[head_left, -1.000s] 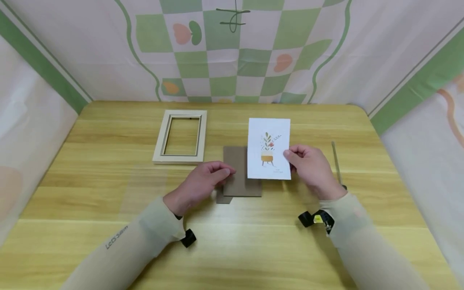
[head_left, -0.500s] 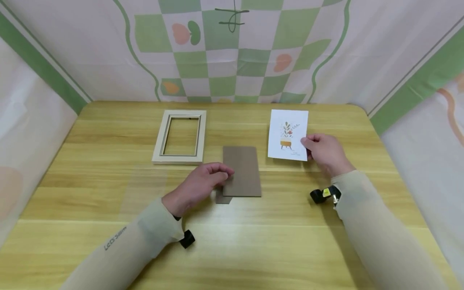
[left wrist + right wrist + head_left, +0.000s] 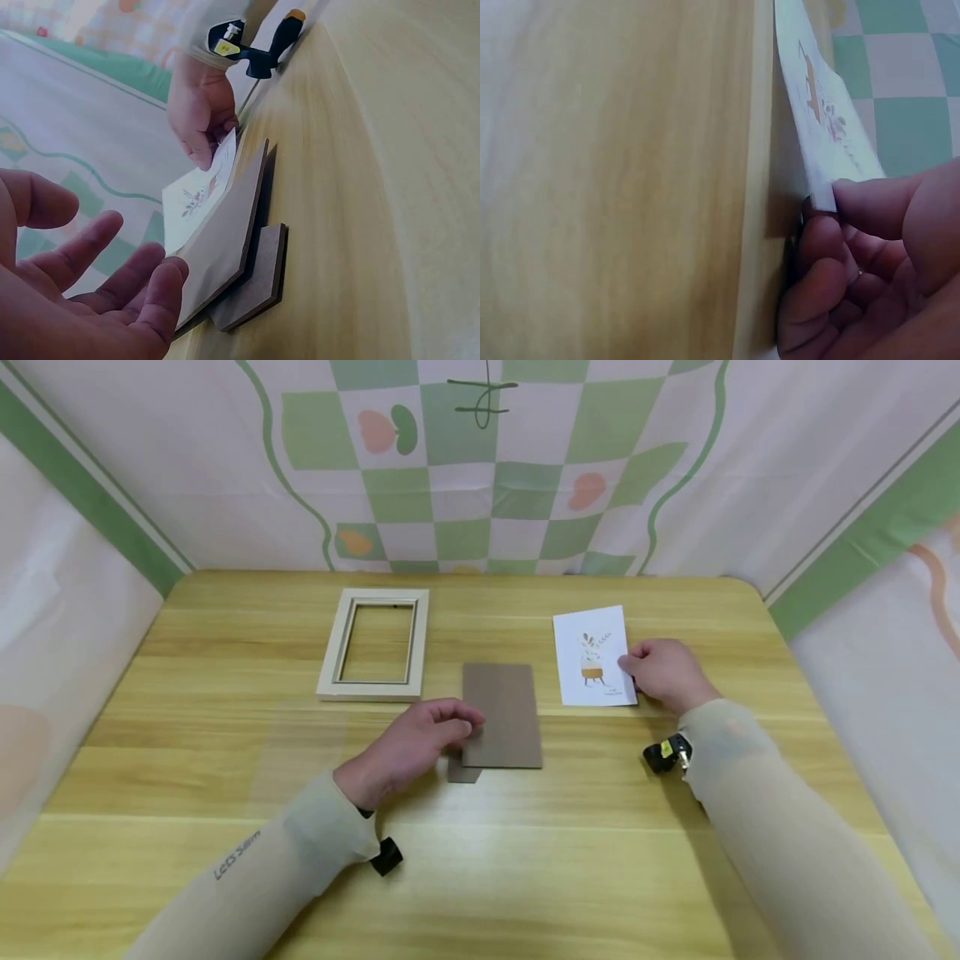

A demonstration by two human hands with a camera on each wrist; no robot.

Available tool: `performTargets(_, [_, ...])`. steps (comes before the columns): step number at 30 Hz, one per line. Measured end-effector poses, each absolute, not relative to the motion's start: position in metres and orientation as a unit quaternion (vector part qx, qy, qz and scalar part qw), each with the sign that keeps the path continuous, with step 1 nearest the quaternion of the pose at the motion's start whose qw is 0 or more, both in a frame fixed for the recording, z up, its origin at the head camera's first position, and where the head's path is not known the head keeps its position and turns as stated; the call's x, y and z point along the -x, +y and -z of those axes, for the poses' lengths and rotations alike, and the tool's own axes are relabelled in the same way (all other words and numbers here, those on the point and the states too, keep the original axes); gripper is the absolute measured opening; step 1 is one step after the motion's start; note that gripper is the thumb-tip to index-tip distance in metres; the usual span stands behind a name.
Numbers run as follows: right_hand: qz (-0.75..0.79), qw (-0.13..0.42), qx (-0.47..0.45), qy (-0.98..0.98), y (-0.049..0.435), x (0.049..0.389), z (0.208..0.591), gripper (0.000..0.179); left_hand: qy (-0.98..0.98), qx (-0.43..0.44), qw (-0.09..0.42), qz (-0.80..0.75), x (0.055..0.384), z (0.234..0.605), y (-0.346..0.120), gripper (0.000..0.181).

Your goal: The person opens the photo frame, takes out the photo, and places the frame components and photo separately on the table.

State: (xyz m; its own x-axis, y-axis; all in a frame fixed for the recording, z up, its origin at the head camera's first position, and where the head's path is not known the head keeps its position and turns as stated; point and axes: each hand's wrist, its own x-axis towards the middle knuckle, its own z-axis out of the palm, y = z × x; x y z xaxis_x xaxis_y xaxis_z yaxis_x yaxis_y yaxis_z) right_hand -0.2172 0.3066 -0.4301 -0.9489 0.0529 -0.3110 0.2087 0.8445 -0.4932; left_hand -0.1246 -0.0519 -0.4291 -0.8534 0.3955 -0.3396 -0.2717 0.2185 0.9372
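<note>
My right hand [image 3: 671,675] pinches the right edge of a white picture card [image 3: 592,681] printed with a potted plant. In the right wrist view the thumb lies on the printed face of the card [image 3: 829,127], its fingers beneath, and the card slants just over the table. My left hand [image 3: 416,742] hovers with loosely bent fingers at the left edge of a brown backing board [image 3: 502,718]; the left wrist view shows nothing gripped. From under the board juts a smaller brown piece, its stand leg [image 3: 255,281].
A cream picture frame [image 3: 416,647] with an open middle lies at the back left. Left of my left hand a faint transparent sheet [image 3: 292,764] lies on the wooden table [image 3: 525,877]. A patterned cloth [image 3: 457,493] hangs behind the table's back edge.
My right hand has carried the card right, away from above the backing board, and lowered it toward the table. The thin rod at right is now hidden. My left hand stays nearly still.
</note>
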Motion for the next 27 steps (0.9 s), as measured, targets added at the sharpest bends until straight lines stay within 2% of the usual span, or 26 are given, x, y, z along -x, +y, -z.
performTargets(17, [0.223,0.157,-0.061,0.96,0.303,0.218,0.428,0.033,0.721,-0.04,0.297,-0.625,0.125,0.431,-0.054,0.026])
performTargets(23, [0.246,0.192,-0.06,0.948,0.306,0.219,0.425,0.042,0.737,-0.042,0.28,-0.614,0.125,0.431,-0.056,0.026])
performTargets(27, [0.278,0.18,-0.063,0.941,0.303,0.213,0.412,0.047,0.738,-0.043,0.257,-0.623,0.126,0.432,-0.058,0.029])
